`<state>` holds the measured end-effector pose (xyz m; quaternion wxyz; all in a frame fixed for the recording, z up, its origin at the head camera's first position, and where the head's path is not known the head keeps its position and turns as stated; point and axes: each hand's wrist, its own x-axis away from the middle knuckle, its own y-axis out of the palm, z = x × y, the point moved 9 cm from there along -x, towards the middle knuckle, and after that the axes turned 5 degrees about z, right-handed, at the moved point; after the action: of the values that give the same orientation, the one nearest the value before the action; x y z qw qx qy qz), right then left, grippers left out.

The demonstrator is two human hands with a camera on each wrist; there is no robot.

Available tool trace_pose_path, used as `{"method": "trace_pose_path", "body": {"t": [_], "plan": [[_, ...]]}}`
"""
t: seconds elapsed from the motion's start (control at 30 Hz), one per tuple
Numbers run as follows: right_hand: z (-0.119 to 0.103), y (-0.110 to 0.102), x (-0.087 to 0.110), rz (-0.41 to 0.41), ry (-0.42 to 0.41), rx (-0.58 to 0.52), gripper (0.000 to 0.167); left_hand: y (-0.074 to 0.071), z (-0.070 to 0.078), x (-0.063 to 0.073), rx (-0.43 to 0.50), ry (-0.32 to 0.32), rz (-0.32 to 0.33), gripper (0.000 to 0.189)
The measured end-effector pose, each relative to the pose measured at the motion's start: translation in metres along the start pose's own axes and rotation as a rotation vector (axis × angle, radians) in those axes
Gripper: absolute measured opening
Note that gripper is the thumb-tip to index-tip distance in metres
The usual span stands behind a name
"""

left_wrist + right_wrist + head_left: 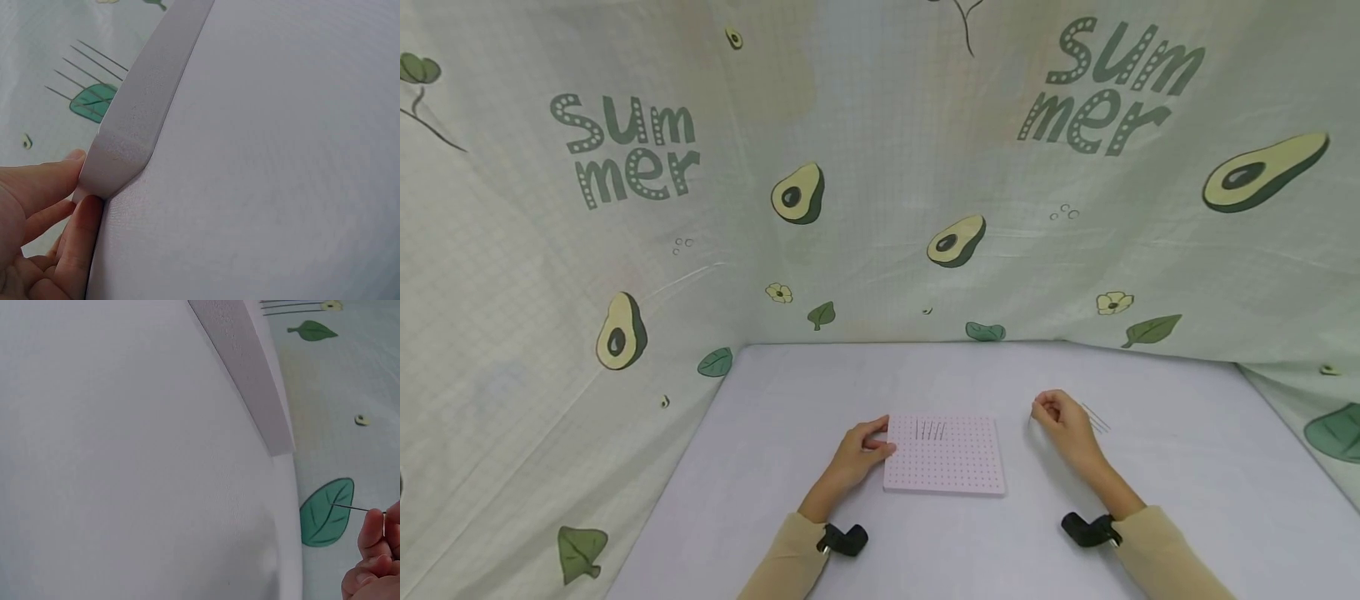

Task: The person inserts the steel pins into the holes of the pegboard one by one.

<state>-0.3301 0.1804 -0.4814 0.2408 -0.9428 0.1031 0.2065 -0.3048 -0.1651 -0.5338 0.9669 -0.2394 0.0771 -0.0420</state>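
Observation:
A pale pink pegboard [943, 467] with rows of small holes lies on the table. Several thin metal needles [930, 430] stand upright in its upper left part; they also show past its edge [150, 81] in the left wrist view. At the board's left edge, my left hand [854, 456] holds it near the corner with thumb and fingers. To the right, apart from the board, my right hand [1063, 423] pinches one thin needle [350, 507] between thumb and fingertip, its bare end sticking out.
A few loose needles [1096, 418] lie on the table just right of my right hand. The white tabletop [820, 383] ends at the back and sides against a hanging cloth [865, 275] printed with avocados and leaves. Each wrist carries a black camera mount [844, 540].

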Motion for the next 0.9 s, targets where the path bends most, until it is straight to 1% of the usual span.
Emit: {"method": "trace_pose_path", "body": {"t": [0.23, 0.4, 0.57, 0.9], "plan": [[-0.011, 0.018, 0.0, -0.02, -0.033, -0.022, 0.003, 0.0, -0.001, 0.002, -0.006, -0.019, -0.008, 0.056], [-0.02, 0.032, 0.0, -0.062, -0.033, -0.039, 0.004, 0.0, -0.001, 0.0, -0.002, -0.018, -0.004, 0.056], [-0.027, 0.044, -0.001, -0.092, -0.028, -0.044, 0.004, 0.0, 0.001, -0.003, -0.004, 0.007, -0.009, 0.056], [-0.04, 0.067, 0.005, -0.156, -0.008, -0.068, 0.005, -0.001, -0.001, -0.001, -0.006, 0.003, -0.007, 0.056]]}}
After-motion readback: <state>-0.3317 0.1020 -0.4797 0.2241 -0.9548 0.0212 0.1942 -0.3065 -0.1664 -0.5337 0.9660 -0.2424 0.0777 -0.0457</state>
